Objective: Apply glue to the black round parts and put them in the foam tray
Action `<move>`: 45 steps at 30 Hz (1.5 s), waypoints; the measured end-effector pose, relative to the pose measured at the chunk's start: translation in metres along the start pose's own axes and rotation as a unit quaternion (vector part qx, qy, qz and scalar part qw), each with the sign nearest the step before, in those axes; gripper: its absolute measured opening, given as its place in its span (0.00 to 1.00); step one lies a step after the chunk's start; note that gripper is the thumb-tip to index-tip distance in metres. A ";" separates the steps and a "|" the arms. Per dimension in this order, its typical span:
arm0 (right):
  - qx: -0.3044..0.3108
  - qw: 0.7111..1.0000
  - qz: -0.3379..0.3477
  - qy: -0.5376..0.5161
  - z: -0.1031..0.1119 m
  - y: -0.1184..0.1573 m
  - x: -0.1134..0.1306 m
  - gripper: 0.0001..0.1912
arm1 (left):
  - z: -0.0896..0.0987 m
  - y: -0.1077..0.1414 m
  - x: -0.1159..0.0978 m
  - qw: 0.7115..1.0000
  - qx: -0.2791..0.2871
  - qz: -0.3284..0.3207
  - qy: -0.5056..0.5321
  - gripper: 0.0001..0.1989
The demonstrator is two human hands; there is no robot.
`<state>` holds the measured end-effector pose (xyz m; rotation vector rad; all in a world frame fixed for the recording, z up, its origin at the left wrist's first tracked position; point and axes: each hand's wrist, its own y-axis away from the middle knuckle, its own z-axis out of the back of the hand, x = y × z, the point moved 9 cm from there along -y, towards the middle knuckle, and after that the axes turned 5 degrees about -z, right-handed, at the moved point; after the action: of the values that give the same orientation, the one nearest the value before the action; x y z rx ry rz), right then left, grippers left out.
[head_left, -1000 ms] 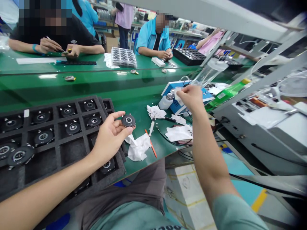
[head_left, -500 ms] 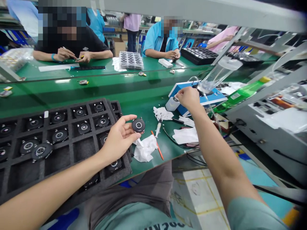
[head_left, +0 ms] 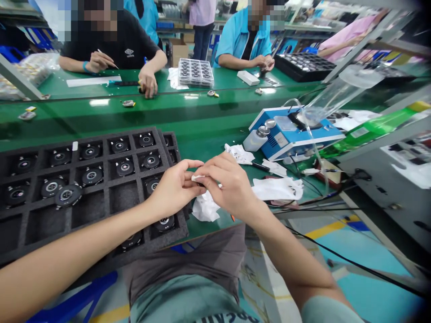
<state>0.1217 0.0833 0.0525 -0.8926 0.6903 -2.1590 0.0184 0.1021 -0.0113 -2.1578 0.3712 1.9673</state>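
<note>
Tissue (head_left: 196, 178), a small white piece, sits pinched in my right hand (head_left: 229, 185), held at the fingertips probably for fine control. My left hand (head_left: 175, 186) is curled up to meet it, perhaps so each steadies the other; its fingers hide the inside, so I cannot tell whether it grips anything. Under my left arm, the foam tray (head_left: 124, 198) seats round black watch bodies (head_left: 92, 175) in compartments, likely to stop rubbing, though one lies across a divider. A crumpled wipe (head_left: 205, 209) rests on the worktop (head_left: 208, 129) below my hands, presumably kept close; the pump bottle (head_left: 256, 140) stands just beside the blue machine (head_left: 279, 138).
</note>
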 end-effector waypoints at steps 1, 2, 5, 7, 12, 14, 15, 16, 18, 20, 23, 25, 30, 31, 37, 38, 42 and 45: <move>-0.009 1.000 -0.009 0.014 -0.001 -0.002 -0.002 0.08 | 0.000 0.000 0.000 1.000 0.001 -0.006 -0.002 0.22; -0.017 0.999 -0.020 0.028 0.000 -0.002 -0.005 0.08 | 0.000 0.000 0.000 1.000 0.000 -0.009 -0.005 0.22; -0.034 0.996 -0.062 0.053 0.009 0.003 -0.018 0.08 | 0.001 0.001 0.001 1.000 -0.014 0.005 -0.007 0.25; -0.040 0.994 -0.089 0.052 0.016 0.010 -0.023 0.07 | 0.002 0.001 0.002 1.000 -0.017 0.014 -0.003 0.27; -0.036 0.996 -0.077 0.020 0.008 0.020 -0.008 0.05 | 0.000 0.000 0.002 1.000 0.000 0.006 -0.024 0.25; -0.043 0.996 -0.074 0.024 0.002 0.017 -0.008 0.06 | 0.000 0.000 0.002 0.999 0.000 0.002 -0.041 0.24; -0.049 0.995 -0.082 0.030 0.001 0.015 -0.013 0.06 | 0.001 0.000 0.002 0.999 -0.003 0.003 -0.044 0.24; -0.055 0.993 -0.096 0.036 0.002 0.015 -0.020 0.06 | 0.002 0.000 0.002 0.999 -0.009 0.005 -0.043 0.24; -0.063 0.989 -0.130 0.035 0.009 0.017 -0.035 0.06 | 0.003 0.001 0.002 0.999 -0.023 0.011 -0.029 0.25; -0.065 0.985 -0.157 0.012 0.017 0.022 -0.044 0.05 | 0.002 0.001 0.001 0.999 -0.027 0.013 -0.013 0.26; -0.061 0.983 -0.169 -0.022 0.020 0.027 -0.039 0.05 | -0.001 0.001 0.000 1.000 -0.012 0.004 -0.014 0.26; -0.059 0.985 -0.160 -0.030 0.016 0.025 -0.027 0.05 | -0.002 0.002 0.001 1.000 -0.003 -0.007 -0.030 0.25; -0.004 0.995 -0.094 -0.016 0.001 0.020 -0.009 0.06 | 0.003 0.001 0.003 0.999 -0.028 0.002 -0.033 0.24; 0.007 0.996 -0.087 -0.007 0.001 0.022 -0.011 0.06 | 0.004 0.000 0.004 0.999 -0.030 0.012 -0.027 0.25; 0.013 0.997 -0.073 0.008 0.005 0.022 -0.012 0.07 | 0.002 -0.002 0.004 0.999 -0.018 0.013 -0.040 0.26; 0.023 0.998 -0.061 0.002 0.002 0.019 -0.008 0.08 | 0.002 -0.001 0.003 0.999 -0.020 0.008 -0.044 0.25; 0.053 0.997 -0.055 0.026 -0.002 0.021 -0.013 0.08 | 0.004 0.000 0.001 0.999 -0.025 0.014 -0.030 0.25; 0.043 0.992 -0.087 0.079 0.016 0.035 -0.037 0.06 | 0.004 0.000 0.001 0.999 -0.028 0.033 -0.015 0.27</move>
<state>0.1669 0.0867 0.0239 -0.7657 0.6087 -2.4155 0.0143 0.1029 -0.0128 -2.1736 0.3903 2.0674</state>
